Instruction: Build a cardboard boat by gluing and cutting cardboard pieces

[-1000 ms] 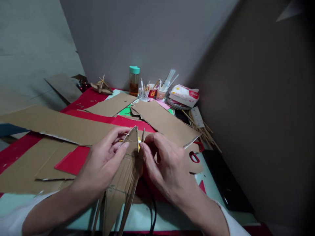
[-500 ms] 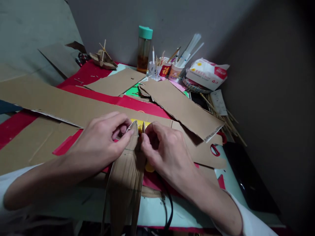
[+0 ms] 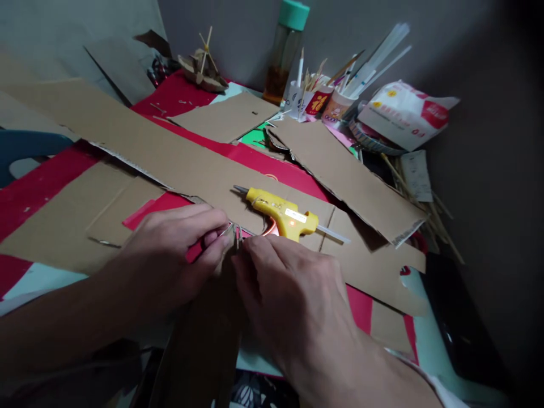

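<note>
Both my hands pinch the far end of a folded cardboard piece [image 3: 204,340] that runs from the near edge up to my fingertips. My left hand [image 3: 170,258] grips its left flap, fingers closed on the edge. My right hand [image 3: 289,294] presses the right flap against it with closed fingers. Just beyond my fingertips a yellow hot glue gun [image 3: 283,212] lies on its side on a long cardboard strip [image 3: 140,150], nozzle pointing left, a glue stick poking out at the right.
More cardboard sheets [image 3: 348,181] and red paper [image 3: 38,184] cover the table. At the back stand a teal-capped bottle [image 3: 284,51], paper cups of sticks and pens [image 3: 325,99], a tissue pack [image 3: 406,116] and a small cardboard model [image 3: 204,68]. Wooden skewers [image 3: 425,195] lie at the right.
The view has tipped downward and closer. My hands have dropped lower with the folded cardboard, uncovering the yellow glue gun behind them. Both hands keep their pinch.
</note>
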The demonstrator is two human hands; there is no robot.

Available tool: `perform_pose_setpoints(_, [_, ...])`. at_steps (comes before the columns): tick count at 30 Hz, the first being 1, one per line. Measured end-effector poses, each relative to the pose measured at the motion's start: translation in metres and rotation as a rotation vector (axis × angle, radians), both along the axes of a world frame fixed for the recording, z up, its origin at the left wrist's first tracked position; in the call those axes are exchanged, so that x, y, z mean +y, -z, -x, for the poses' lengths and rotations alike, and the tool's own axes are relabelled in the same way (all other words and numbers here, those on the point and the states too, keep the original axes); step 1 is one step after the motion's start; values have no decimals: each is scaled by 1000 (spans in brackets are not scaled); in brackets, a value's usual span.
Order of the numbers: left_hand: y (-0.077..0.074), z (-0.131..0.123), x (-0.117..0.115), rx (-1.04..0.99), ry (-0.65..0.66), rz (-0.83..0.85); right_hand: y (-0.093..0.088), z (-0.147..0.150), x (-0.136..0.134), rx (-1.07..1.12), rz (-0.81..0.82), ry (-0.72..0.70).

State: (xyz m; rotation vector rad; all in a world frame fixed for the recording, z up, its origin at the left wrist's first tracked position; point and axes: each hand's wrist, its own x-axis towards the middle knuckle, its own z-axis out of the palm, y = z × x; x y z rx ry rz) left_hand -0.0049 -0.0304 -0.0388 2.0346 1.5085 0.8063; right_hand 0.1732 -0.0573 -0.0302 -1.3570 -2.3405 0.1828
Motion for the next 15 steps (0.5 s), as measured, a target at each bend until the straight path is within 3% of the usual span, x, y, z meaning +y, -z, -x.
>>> perform_pose_setpoints(4, [4, 6, 0, 241, 72, -85, -5, 6, 2, -90, -28, 18])
perform_pose_setpoints(15, [10, 5, -2, 341, -29, 27, -2, 9, 4, -13, 59, -49])
